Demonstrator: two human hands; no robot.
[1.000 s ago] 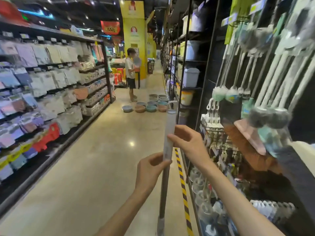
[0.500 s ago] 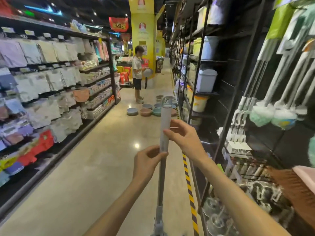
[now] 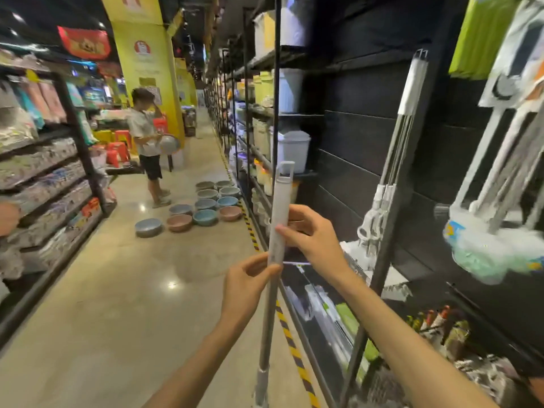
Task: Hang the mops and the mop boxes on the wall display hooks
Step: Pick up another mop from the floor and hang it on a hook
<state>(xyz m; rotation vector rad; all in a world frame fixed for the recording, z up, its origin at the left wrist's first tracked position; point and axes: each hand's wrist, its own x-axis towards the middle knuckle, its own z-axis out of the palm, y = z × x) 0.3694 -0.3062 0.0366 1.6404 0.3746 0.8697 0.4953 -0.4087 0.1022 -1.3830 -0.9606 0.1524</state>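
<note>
A mop handle (image 3: 278, 219), pale grey with a hanging loop at its top, is held nearly upright in the middle of a shop aisle, its lower shaft running down out of view at the bottom edge. The left hand (image 3: 245, 285) is closed around the shaft just below the pale grip sleeve, thumb and fingers pinched together on it. The right hand (image 3: 312, 235) is set higher, its fingers curled onto the sleeve from the right side, fingertips touching the front. Just to the right, a bundle of hung mops (image 3: 391, 160) is seen against the black wall display (image 3: 353, 136), their heads low near the shelf. Further right, blurred mops with fluffy heads (image 3: 488, 248) are hung. On the polished floor (image 3: 117, 290) beyond, coloured basins (image 3: 203, 206) are laid out near a standing person (image 3: 147, 145) who holds a round basin.
</note>
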